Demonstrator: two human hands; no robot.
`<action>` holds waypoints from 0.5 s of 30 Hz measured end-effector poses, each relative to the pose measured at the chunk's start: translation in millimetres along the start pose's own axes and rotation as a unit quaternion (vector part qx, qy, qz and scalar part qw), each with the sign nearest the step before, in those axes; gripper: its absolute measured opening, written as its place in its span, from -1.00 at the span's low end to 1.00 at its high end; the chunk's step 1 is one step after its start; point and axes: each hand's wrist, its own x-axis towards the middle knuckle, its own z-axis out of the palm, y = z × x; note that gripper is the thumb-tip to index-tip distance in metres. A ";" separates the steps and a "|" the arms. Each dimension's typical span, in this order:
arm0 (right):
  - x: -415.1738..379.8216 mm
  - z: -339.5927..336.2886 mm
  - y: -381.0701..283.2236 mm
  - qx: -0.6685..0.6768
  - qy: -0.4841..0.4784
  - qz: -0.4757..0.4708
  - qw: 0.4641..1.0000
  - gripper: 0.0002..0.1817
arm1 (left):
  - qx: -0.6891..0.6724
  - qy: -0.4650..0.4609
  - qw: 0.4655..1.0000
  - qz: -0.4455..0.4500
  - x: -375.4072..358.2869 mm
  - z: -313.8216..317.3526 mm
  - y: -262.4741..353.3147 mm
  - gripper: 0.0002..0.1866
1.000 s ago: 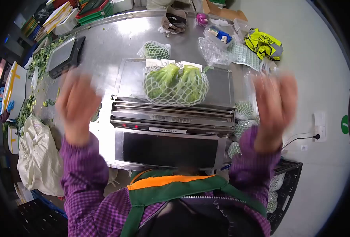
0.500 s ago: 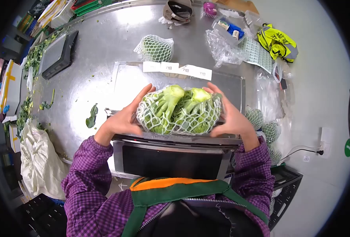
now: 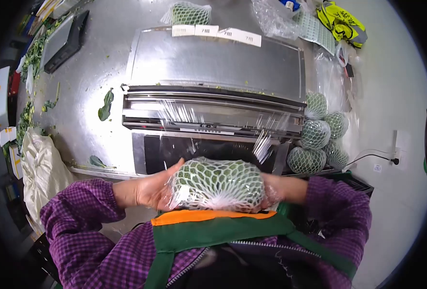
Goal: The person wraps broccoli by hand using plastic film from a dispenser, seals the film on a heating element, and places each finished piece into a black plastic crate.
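Observation:
Both hands hold a bundle of broccoli (image 3: 218, 180) in white netting and clear film, close against the green apron with its orange edge. My left hand (image 3: 156, 189) grips its left end, with the fingers partly under it. Around the right end is my right hand (image 3: 275, 189), its fingers partly hidden by the bundle. Green heads show through the netting. Beyond the bundle stands the metal wrapping machine (image 3: 213, 108), with clear film stretched down over its front bars.
Netted broccoli bundles (image 3: 314, 135) are piled right of the machine, and another (image 3: 190, 13) lies behind it. A black-framed device (image 3: 66, 41), loose leaves (image 3: 106, 105) and a white sack (image 3: 42, 168) are at left. A yellow vest (image 3: 342, 24) lies at upper right.
My hands have drawn the bundle off the machine toward my body. Its cut stems faced up before; now netted heads show. Film is now visible over the machine's front, and the view has tilted down.

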 end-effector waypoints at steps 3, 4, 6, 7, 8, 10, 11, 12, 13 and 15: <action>30.6 -55.7 -1.9 -0.045 -0.005 -0.050 0.998 -0.46 | 0.017 -0.113 0.993 -0.041 41.2 -75.0 7.1 -0.18; 42.4 -73.1 -14.4 -0.093 0.047 -0.009 0.995 -0.48 | 0.031 -0.162 0.984 -0.063 42.5 -77.3 15.1 -0.21; 43.6 -67.1 1.0 -0.041 0.141 -0.098 0.984 -0.44 | 0.040 -0.103 0.992 -0.054 40.5 -77.0 6.2 -0.22; 37.2 -52.2 13.2 -0.059 0.140 -0.141 0.978 -0.38 | -0.012 -0.099 0.995 -0.022 36.2 -77.3 -5.6 -0.23; 27.7 -23.1 27.8 -0.047 0.155 -0.183 0.970 -0.32 | -0.067 -0.094 0.993 0.009 29.3 -75.9 -18.2 -0.24; 3.0 -27.9 48.7 -0.128 0.237 -0.207 0.940 -0.41 | -0.018 -0.097 0.993 0.058 8.6 -71.5 -37.3 -0.35; -5.4 -27.7 59.3 -0.126 0.237 -0.209 0.940 -0.41 | 0.031 -0.029 0.991 0.129 3.9 -67.2 -49.1 -0.41; -12.6 -27.0 70.0 -0.290 0.267 -0.260 0.881 -0.47 | 0.083 0.038 0.976 0.199 0.1 -62.3 -60.3 -0.47; -15.0 -27.5 78.2 -0.443 0.288 -0.303 0.793 -0.54 | 0.087 0.039 0.976 0.197 1.8 -67.0 -71.2 -0.47; -7.0 -33.4 81.5 -0.377 0.305 -0.406 0.774 -0.60 | 0.421 0.127 0.809 0.391 12.4 -82.5 -86.6 -0.62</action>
